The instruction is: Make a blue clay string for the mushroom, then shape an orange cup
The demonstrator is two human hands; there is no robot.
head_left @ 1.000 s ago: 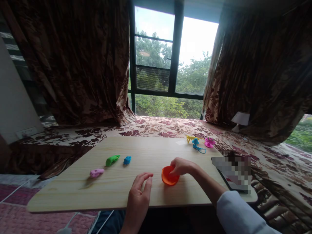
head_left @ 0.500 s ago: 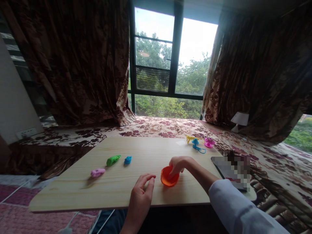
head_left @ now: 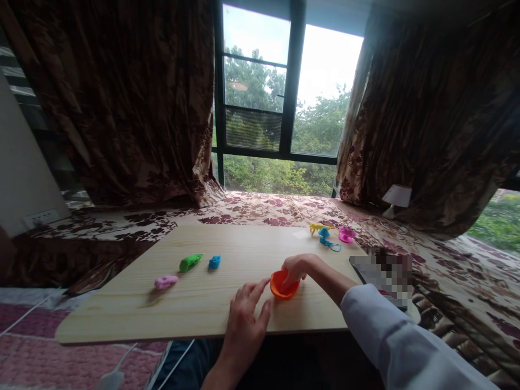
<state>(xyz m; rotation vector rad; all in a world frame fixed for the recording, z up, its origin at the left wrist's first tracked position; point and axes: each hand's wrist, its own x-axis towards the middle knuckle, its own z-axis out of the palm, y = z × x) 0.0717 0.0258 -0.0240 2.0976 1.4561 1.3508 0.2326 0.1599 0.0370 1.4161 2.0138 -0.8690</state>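
Observation:
A small orange bowl (head_left: 283, 295), which looks moulded from clay, sits near the front of the pale wooden table (head_left: 134, 319). My right hand (head_left: 298, 268) reaches over its far right rim, some fingers inside the hollow and others outside, pinching the wall. On the left, my left hand (head_left: 247, 319) has its thumb and fingers apart, with a fingertip at or very near the bowl's left rim. Left of the hands lie a green lump (head_left: 190, 262), a blue lump (head_left: 214, 262) and a pink lump (head_left: 166, 282) of similar material.
Toward the back right are a yellow figure (head_left: 319, 229), a blue mushroom-like piece (head_left: 324, 236) with a loop, and a magenta piece (head_left: 346, 234). A dark-edged flat object (head_left: 365, 273), partly blurred, lies at the right edge. A white lamp (head_left: 397, 196) stands beyond.
My left hand has moved right and up to the bowl's left side, its fingers spreading. The right hand keeps hold of the bowl. The whole view has shifted slightly.

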